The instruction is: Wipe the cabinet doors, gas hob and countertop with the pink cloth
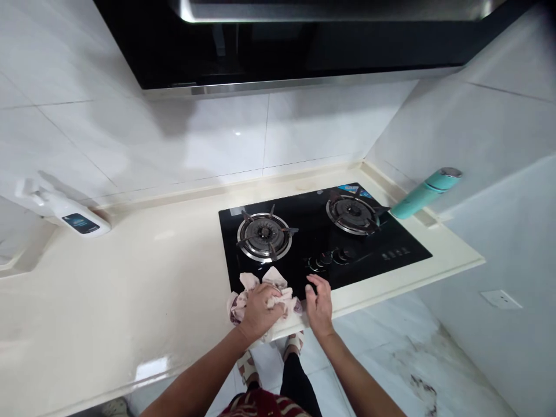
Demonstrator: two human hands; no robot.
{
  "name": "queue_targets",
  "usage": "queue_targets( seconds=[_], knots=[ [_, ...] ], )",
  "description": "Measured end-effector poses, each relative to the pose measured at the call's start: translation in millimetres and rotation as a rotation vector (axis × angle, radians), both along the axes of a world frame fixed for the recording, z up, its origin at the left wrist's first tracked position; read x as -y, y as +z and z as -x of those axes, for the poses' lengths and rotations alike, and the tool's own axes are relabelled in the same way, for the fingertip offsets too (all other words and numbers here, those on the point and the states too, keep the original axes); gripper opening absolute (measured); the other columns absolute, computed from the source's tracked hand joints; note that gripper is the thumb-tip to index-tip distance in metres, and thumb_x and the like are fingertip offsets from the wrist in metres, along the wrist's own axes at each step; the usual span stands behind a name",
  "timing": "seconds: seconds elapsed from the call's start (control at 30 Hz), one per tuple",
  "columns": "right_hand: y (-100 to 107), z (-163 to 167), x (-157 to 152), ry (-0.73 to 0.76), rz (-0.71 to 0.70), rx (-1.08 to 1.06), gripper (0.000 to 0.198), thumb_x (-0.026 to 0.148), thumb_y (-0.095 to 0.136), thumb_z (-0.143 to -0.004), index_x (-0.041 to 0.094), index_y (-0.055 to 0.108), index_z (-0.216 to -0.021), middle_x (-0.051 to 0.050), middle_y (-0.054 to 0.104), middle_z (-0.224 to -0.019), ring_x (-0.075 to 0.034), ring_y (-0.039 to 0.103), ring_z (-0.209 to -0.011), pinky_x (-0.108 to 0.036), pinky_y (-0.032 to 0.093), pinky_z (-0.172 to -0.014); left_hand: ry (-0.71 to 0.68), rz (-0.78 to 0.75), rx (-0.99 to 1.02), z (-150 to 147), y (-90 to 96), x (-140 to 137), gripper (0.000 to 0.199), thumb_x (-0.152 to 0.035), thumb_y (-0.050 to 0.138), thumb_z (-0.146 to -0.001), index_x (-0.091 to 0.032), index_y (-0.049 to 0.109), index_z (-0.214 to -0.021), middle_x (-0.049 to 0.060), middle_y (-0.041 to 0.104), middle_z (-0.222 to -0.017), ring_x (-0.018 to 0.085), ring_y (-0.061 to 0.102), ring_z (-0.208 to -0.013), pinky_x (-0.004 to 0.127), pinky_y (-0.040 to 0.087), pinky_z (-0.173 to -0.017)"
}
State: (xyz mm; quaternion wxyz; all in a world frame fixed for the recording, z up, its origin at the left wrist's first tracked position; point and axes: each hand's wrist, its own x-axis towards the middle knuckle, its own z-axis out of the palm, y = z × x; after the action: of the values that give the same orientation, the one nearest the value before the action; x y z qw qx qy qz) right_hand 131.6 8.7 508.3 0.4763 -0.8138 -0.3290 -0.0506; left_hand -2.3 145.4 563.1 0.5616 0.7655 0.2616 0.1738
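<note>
A pale pink, crumpled cloth [281,280] lies on the front left corner of the black glass gas hob [299,223], partly over the counter edge. My left hand [258,313] presses down on the cloth with its fingers bent into the folds. At the hob's front edge, just right of the cloth, rests my right hand [320,307]. Its thumb and fingers are apart and loosely curved, with nothing in them. The control knobs [330,258] sit just beyond that hand. Behind the cloth is the left burner [264,237] with its metal pan support.
A second burner [353,214] is at the hob's right. Beside it a turquoise bottle [428,193] stands near the side wall. A white spray bottle [78,215] stands at the far left of the cream counter [130,278]. The dark range hood [299,52] overhangs the hob.
</note>
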Motion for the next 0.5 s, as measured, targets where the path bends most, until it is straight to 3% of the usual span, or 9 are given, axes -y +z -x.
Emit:
queue_targets(
  seconds=[0.07, 0.13, 0.2, 0.27, 0.33, 0.37, 0.4, 0.5],
  knots=[
    [21.6, 35.8, -3.6, 0.102, -0.027, -0.168, 0.046, 0.038, 0.048, -0.095, 0.021, 0.049, -0.137, -0.014, 0.047, -0.139, -0.025, 0.047, -0.13, -0.048, 0.042, -0.109, 0.036, 0.171, 0.02, -1.4, 3.1, -5.4, 0.019, -0.036, 0.066, -0.076, -0.022, 0.066, -0.089, 0.003, 0.067, -0.091, 0.021, 0.062, -0.089, 0.04, 0.049, -0.089],
    [41.0, 69.5, -11.7, 0.246, -0.023, -0.36, 0.074, 0.037, 0.061, -0.086, 0.024, 0.031, -0.152, -0.013, 0.032, -0.154, -0.027, 0.039, -0.139, -0.046, 0.043, -0.111, 0.058, 0.346, 0.037, -6.1, 6.8, -5.8, 0.032, -0.05, 0.057, -0.084, -0.021, 0.064, -0.097, 0.001, 0.065, -0.081, 0.017, 0.062, -0.076, 0.035, 0.052, -0.077],
    [54.3, 88.5, -21.5, 0.22, -0.063, -0.493, 0.088, 0.035, 0.066, -0.08, 0.026, 0.023, -0.156, -0.011, 0.024, -0.158, -0.027, 0.032, -0.145, -0.045, 0.04, -0.115, 0.074, 0.487, 0.062, -13.1, 12.3, -0.4, 0.045, -0.06, 0.047, -0.088, -0.02, 0.062, -0.103, 0.001, 0.063, -0.078, 0.016, 0.063, -0.072, 0.033, 0.054, -0.074],
    [62.2, 88.3, -29.0, 0.114, -0.131, -0.619, 0.083, 0.035, 0.066, -0.078, 0.025, 0.03, -0.152, -0.01, 0.032, -0.155, -0.026, 0.036, -0.142, -0.045, 0.038, -0.117, 0.081, 0.686, 0.108, -19.3, 19.6, 7.0, 0.05, -0.063, 0.05, -0.087, -0.02, 0.061, -0.111, 0.003, 0.066, -0.088, 0.018, 0.066, -0.082, 0.034, 0.054, -0.081],
    [68.4, 74.7, -31.9, 0.066, -0.191, -0.769, 0.074, 0.037, 0.065, -0.078, 0.024, 0.04, -0.146, -0.009, 0.046, -0.146, -0.025, 0.049, -0.132, -0.044, 0.042, -0.113, 0.054, 0.849, 0.151, -20.5, 26.5, 10.6, 0.051, -0.058, 0.058, -0.086, -0.021, 0.06, -0.121, 0.007, 0.067, -0.107, 0.021, 0.065, -0.1, 0.037, 0.052, -0.093],
    [71.7, 65.8, -31.8, 0.062, -0.217, -0.826, 0.072, 0.038, 0.066, -0.077, 0.024, 0.043, -0.143, -0.009, 0.052, -0.141, -0.024, 0.055, -0.126, -0.043, 0.045, -0.109, 0.029, 0.835, 0.158, -18.0, 28.6, 9.4, 0.05, -0.054, 0.061, -0.085, -0.023, 0.061, -0.124, 0.009, 0.065, -0.118, 0.023, 0.062, -0.11, 0.038, 0.049, -0.099],
    [75.2, 56.6, -31.2, 0.052, -0.243, -0.855, 0.071, 0.039, 0.067, -0.076, 0.023, 0.045, -0.141, -0.009, 0.056, -0.137, -0.024, 0.058, -0.121, -0.041, 0.048, -0.106, 0.006, 0.728, 0.153, -13.1, 29.0, 5.7, 0.048, -0.051, 0.063, -0.086, -0.025, 0.062, -0.126, 0.009, 0.06, -0.128, 0.024, 0.057, -0.121, 0.04, 0.044, -0.106],
    [85.2, 28.4, -30.1, -0.056, -0.324, -0.826, 0.07, 0.044, 0.071, -0.074, 0.022, 0.048, -0.137, -0.009, 0.061, -0.131, -0.022, 0.062, -0.112, -0.037, 0.052, -0.097, 0.028, 0.056, 0.081, 15.9, 17.0, -20.3, 0.038, -0.045, 0.058, -0.091, -0.029, 0.064, -0.125, 0.008, 0.046, -0.146, 0.026, 0.04, -0.139, 0.046, 0.029, -0.119]
  ],
)
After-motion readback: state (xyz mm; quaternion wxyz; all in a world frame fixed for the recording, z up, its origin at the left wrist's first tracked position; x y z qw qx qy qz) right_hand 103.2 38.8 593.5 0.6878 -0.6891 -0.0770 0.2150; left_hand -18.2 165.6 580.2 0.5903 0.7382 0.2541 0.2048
